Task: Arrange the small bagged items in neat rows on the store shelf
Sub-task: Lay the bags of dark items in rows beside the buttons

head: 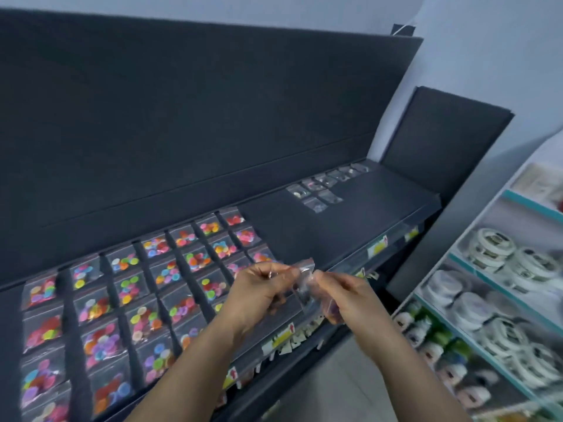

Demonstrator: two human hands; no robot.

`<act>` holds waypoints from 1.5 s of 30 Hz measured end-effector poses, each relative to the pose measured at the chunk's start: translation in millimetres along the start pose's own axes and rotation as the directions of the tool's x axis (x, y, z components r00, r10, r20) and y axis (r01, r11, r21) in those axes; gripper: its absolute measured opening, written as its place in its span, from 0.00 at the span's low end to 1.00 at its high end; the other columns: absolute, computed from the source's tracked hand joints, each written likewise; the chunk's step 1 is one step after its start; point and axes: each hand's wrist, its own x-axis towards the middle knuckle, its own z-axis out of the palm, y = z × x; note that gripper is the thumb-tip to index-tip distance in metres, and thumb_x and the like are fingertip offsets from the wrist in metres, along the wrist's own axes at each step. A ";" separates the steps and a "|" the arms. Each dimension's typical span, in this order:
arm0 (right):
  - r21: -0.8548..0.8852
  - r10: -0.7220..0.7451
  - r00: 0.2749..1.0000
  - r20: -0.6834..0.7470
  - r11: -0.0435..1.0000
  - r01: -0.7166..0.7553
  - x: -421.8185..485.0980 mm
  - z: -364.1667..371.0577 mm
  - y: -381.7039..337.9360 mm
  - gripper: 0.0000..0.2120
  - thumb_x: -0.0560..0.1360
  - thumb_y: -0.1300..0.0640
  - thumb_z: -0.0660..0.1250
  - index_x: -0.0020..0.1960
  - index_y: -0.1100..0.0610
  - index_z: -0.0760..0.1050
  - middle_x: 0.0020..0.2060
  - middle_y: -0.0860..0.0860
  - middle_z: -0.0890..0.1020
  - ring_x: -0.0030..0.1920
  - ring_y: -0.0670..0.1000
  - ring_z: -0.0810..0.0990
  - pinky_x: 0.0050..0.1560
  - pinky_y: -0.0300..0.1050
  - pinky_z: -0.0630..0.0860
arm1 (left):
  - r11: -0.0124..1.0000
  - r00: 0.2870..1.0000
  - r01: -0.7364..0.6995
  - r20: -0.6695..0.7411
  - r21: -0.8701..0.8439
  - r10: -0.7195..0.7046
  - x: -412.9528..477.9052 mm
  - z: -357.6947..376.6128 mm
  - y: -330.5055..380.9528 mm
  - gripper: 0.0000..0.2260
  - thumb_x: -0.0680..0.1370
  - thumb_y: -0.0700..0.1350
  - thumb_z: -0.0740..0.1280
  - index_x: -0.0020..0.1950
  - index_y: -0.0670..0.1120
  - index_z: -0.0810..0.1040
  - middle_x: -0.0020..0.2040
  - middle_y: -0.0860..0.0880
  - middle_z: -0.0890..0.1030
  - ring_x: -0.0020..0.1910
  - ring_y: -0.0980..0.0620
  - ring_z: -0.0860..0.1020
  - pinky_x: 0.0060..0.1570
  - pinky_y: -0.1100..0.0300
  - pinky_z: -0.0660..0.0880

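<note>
Both hands meet above the front edge of the dark shelf (350, 226). My left hand (259, 290) and my right hand (344, 295) pinch a small clear bag (304, 284) between them by its top edge; the bag hangs down with dark bits inside. More clear bags seem bunched in my right palm, though blur hides the detail. Several bags of bright coloured buttons (131, 287) lie in rows on the left half of the shelf. A short row of clear bags with pale contents (323, 187) lies at the far right.
A tall dark back panel (182, 117) rises behind the shelf. Yellow price tags (376, 246) hang on the front rail. To the right stands a white rack (475, 269) with teal edges, holding round white tubs and small bottles. Grey floor shows below.
</note>
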 end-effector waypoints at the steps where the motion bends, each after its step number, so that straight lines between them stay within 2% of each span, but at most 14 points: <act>1: -0.004 0.000 1.000 -0.003 1.000 0.000 6.8 -11.0 -0.7 0.10 0.73 0.50 0.71 0.45 0.57 0.82 0.23 0.50 0.72 0.26 0.48 0.70 0.29 0.39 0.67 | 1.000 1.000 0.006 -0.003 -0.014 -0.006 11.6 8.5 0.3 0.05 0.74 0.45 0.72 0.41 0.44 0.83 0.29 0.47 0.76 0.23 0.55 0.68 0.22 0.64 0.64; 6: -0.048 0.025 0.999 -0.036 0.998 -0.027 59.1 -58.8 0.6 0.04 0.71 0.55 0.74 0.41 0.55 0.82 0.26 0.50 0.74 0.27 0.46 0.71 0.29 0.36 0.69 | 1.000 1.000 0.003 -0.026 -0.024 -0.004 70.8 45.9 5.7 0.10 0.73 0.44 0.72 0.46 0.37 0.80 0.25 0.49 0.71 0.23 0.55 0.68 0.22 0.64 0.65; 13: -0.021 0.086 0.996 0.009 0.996 -0.085 149.0 -117.6 -15.6 0.04 0.72 0.59 0.73 0.44 0.60 0.82 0.26 0.51 0.75 0.26 0.46 0.70 0.28 0.37 0.68 | 0.999 0.997 -0.016 -0.071 0.052 0.020 171.4 79.0 20.9 0.06 0.73 0.46 0.73 0.41 0.44 0.81 0.26 0.51 0.72 0.27 0.53 0.70 0.25 0.64 0.66; 17: -0.043 0.060 0.997 0.045 0.997 -0.058 197.4 -139.1 -23.8 0.08 0.74 0.58 0.70 0.46 0.63 0.81 0.36 0.62 0.80 0.26 0.45 0.71 0.28 0.36 0.69 | 0.998 0.995 -0.008 -0.095 0.068 0.015 218.9 94.3 28.4 0.07 0.75 0.44 0.71 0.39 0.43 0.79 0.25 0.52 0.74 0.25 0.53 0.69 0.24 0.63 0.65; 20: -0.116 0.053 0.998 0.028 0.992 -0.049 230.2 -152.8 -18.4 0.06 0.74 0.58 0.70 0.42 0.60 0.82 0.40 0.69 0.81 0.27 0.46 0.71 0.28 0.36 0.69 | 0.995 0.992 0.013 -0.126 0.103 0.000 245.4 103.1 25.4 0.07 0.75 0.45 0.71 0.41 0.42 0.80 0.32 0.47 0.79 0.23 0.54 0.69 0.24 0.63 0.65; 22: -0.118 0.050 0.999 -0.004 0.992 -0.050 252.1 -163.2 -14.0 0.07 0.75 0.58 0.70 0.40 0.60 0.82 0.33 0.67 0.80 0.25 0.47 0.70 0.27 0.36 0.68 | 0.986 0.987 0.034 -0.163 0.163 -0.007 260.3 108.7 20.9 0.06 0.76 0.45 0.70 0.42 0.43 0.80 0.33 0.49 0.79 0.23 0.54 0.70 0.25 0.63 0.67; 24: -0.135 0.043 0.998 -0.055 0.990 -0.050 276.5 -175.1 -11.7 0.09 0.75 0.58 0.69 0.40 0.62 0.82 0.24 0.57 0.76 0.22 0.44 0.69 0.25 0.34 0.66 | 0.972 0.973 0.050 -0.230 0.229 0.004 276.5 112.9 13.2 0.04 0.75 0.46 0.71 0.41 0.49 0.82 0.33 0.55 0.80 0.25 0.55 0.72 0.28 0.61 0.71; 28: -0.224 -0.005 0.995 -0.101 0.974 -0.018 334.1 -197.5 -5.1 0.09 0.75 0.57 0.69 0.38 0.60 0.81 0.28 0.57 0.79 0.21 0.41 0.70 0.25 0.33 0.68 | 0.839 0.935 0.078 -0.332 0.539 0.126 305.0 120.2 -0.7 0.04 0.75 0.51 0.69 0.48 0.60 0.82 0.48 0.66 0.81 0.39 0.57 0.80 0.46 0.63 0.76; 31: -0.277 -0.040 0.997 -0.067 0.961 0.020 375.9 -206.8 0.0 0.09 0.75 0.59 0.69 0.37 0.60 0.81 0.28 0.57 0.80 0.22 0.42 0.72 0.27 0.35 0.69 | 0.672 0.913 0.093 -0.332 0.735 0.237 318.5 135.2 -3.0 0.10 0.78 0.51 0.65 0.58 0.58 0.79 0.54 0.64 0.78 0.51 0.58 0.79 0.49 0.66 0.71; 34: -0.330 -0.045 0.998 0.040 0.942 0.056 408.5 -208.0 5.7 0.13 0.75 0.58 0.69 0.31 0.56 0.79 0.26 0.52 0.79 0.23 0.43 0.72 0.29 0.40 0.69 | 0.572 0.912 0.137 -0.329 0.809 0.247 331.2 150.0 -6.3 0.14 0.80 0.52 0.61 0.66 0.59 0.73 0.65 0.63 0.74 0.55 0.58 0.78 0.51 0.63 0.73; 36: -0.479 -0.076 0.990 0.116 0.869 0.123 425.4 -209.3 13.7 0.18 0.74 0.53 0.68 0.27 0.55 0.72 0.23 0.47 0.76 0.24 0.45 0.75 0.31 0.42 0.70 | 0.529 0.918 0.170 -0.329 0.832 0.222 338.4 156.5 -10.7 0.17 0.80 0.53 0.59 0.70 0.60 0.68 0.71 0.64 0.66 0.58 0.61 0.77 0.53 0.63 0.73; 39: -0.716 -0.176 0.967 0.187 0.649 0.256 435.7 -219.4 17.7 0.06 0.73 0.47 0.67 0.40 0.48 0.77 0.40 0.47 0.79 0.38 0.50 0.81 0.40 0.46 0.76 | 0.463 0.920 0.228 -0.345 0.856 0.187 343.7 166.3 -19.0 0.20 0.81 0.55 0.56 0.73 0.62 0.61 0.75 0.65 0.57 0.63 0.61 0.74 0.55 0.63 0.73; 41: -0.704 -0.259 0.931 0.257 0.610 0.363 438.6 -228.4 18.6 0.12 0.73 0.48 0.69 0.57 0.47 0.78 0.49 0.47 0.76 0.45 0.50 0.80 0.44 0.45 0.75 | 0.407 0.916 0.265 -0.360 0.874 0.176 345.7 171.7 -24.9 0.20 0.81 0.55 0.55 0.74 0.62 0.60 0.76 0.64 0.55 0.65 0.58 0.73 0.54 0.60 0.75; 45: -0.661 -0.323 0.807 0.494 0.464 0.590 443.7 -232.6 22.6 0.18 0.75 0.47 0.68 0.64 0.47 0.76 0.51 0.45 0.73 0.39 0.45 0.75 0.39 0.41 0.71 | 0.353 0.900 0.310 -0.392 0.883 0.189 348.2 178.9 -28.8 0.19 0.81 0.56 0.54 0.73 0.63 0.62 0.76 0.65 0.55 0.63 0.55 0.76 0.51 0.58 0.77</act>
